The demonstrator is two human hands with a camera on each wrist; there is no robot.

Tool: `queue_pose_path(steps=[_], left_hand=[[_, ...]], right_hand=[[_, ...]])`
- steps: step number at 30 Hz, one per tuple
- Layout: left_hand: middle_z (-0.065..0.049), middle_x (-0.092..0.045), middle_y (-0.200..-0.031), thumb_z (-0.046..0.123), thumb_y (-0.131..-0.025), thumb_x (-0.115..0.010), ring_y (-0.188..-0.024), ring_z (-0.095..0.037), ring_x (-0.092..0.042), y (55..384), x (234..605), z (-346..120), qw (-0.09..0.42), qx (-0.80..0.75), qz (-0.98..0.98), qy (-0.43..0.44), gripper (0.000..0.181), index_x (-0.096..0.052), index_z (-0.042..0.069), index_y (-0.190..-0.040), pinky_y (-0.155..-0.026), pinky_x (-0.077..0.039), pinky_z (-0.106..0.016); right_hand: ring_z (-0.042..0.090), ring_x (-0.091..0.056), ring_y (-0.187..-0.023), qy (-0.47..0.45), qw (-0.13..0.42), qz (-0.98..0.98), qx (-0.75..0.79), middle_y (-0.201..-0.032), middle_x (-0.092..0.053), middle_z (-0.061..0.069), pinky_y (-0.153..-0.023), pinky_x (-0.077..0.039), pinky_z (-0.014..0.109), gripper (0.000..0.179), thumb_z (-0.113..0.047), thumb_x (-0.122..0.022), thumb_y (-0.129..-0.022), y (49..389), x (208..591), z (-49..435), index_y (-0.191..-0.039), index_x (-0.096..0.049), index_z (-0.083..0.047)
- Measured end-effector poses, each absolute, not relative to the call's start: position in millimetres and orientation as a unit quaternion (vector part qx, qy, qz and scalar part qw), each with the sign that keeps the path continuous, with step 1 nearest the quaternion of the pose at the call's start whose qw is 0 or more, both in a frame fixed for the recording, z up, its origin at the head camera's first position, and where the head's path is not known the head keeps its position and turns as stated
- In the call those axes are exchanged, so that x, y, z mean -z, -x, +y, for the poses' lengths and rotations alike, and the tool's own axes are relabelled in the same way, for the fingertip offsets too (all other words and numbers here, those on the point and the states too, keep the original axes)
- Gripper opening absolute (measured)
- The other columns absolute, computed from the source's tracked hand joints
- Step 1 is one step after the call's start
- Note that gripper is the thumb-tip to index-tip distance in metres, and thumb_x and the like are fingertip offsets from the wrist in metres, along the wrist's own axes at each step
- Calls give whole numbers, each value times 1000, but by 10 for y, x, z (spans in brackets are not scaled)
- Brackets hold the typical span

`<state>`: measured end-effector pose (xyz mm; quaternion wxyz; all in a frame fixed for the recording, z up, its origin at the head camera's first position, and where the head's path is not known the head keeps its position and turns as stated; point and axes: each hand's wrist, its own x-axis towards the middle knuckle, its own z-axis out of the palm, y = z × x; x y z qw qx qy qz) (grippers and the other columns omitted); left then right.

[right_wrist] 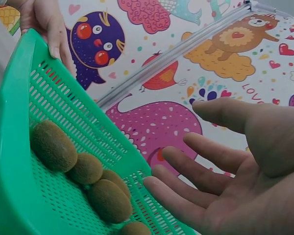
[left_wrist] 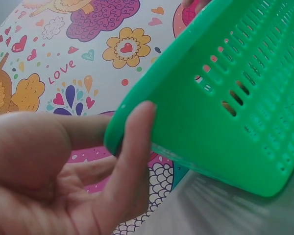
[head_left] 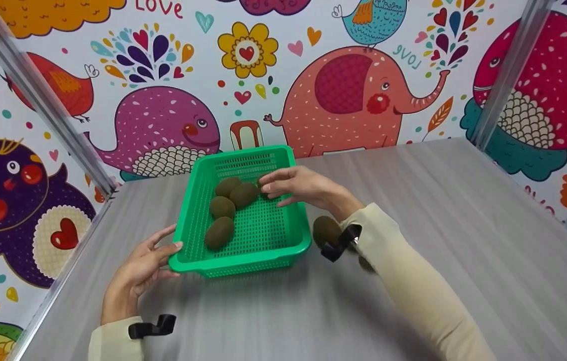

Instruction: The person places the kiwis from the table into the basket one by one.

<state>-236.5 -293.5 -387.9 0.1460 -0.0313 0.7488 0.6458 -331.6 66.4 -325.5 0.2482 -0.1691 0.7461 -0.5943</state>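
Observation:
A green plastic basket (head_left: 243, 263) with slotted sides stands on the table, several brown kiwis (head_left: 219, 233) lying in it. At its near left corner my left hand (head_left: 144, 263) grips the rim, thumb inside and fingers outside; the left wrist view shows the thumb (left_wrist: 137, 132) against the green wall. Over the basket's right side hovers my right hand (head_left: 303, 186), its fingers loosely extended. The right wrist view shows nothing held in that hand (right_wrist: 235, 171). One kiwi (head_left: 261, 183) in the basket is partly hidden behind the right fingers.
Outside the basket, a kiwi (head_left: 327, 230) lies on the grey table (head_left: 283, 316) beside my right wrist. Another kiwi (head_left: 366, 264) is mostly covered by the right sleeve. Behind the table stands a cartoon-printed wall (head_left: 253, 105) with metal posts (head_left: 509, 75) at the corners.

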Motion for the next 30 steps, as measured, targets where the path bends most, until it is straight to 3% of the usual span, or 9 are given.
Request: queue_pose_path(steps=[9, 18, 30], left_hand=[[3, -73, -102, 25, -102, -59, -83, -11, -73, 2343, 3868, -2922, 145, -640, 754, 36, 73, -18, 12, -161, -69, -63, -32], [2, -71, -102, 26, -102, -60, -85, -11, -72, 2354, 3895, -2929, 140, -637, 757, 32, 74, -18, 12, -161, -68, -63, -31], [2, -70, -104, 25, -103, -59, -87, -11, -72, 2352, 3890, -2936, 144, -639, 755, 32, 75, -14, 11, -161, -70, -63, -31]], right_hand=[[24, -61, -125, 172, 195, 762, 593, -140, -60, 6, -104, -53, 43, 49, -32, -73, -92, 3205, 3352, 897, -137, -60, -17], [34, -61, -127, 163, 152, 764, 606, -141, -60, 10, -98, -57, 41, 53, -28, -72, -93, 3118, 3404, 1102, -141, -56, -12], [28, -64, -125, 125, 132, 773, 608, -142, -59, 11, -100, -56, 39, 53, -31, -72, -93, 3081, 3612, 1375, -141, -57, -12]])
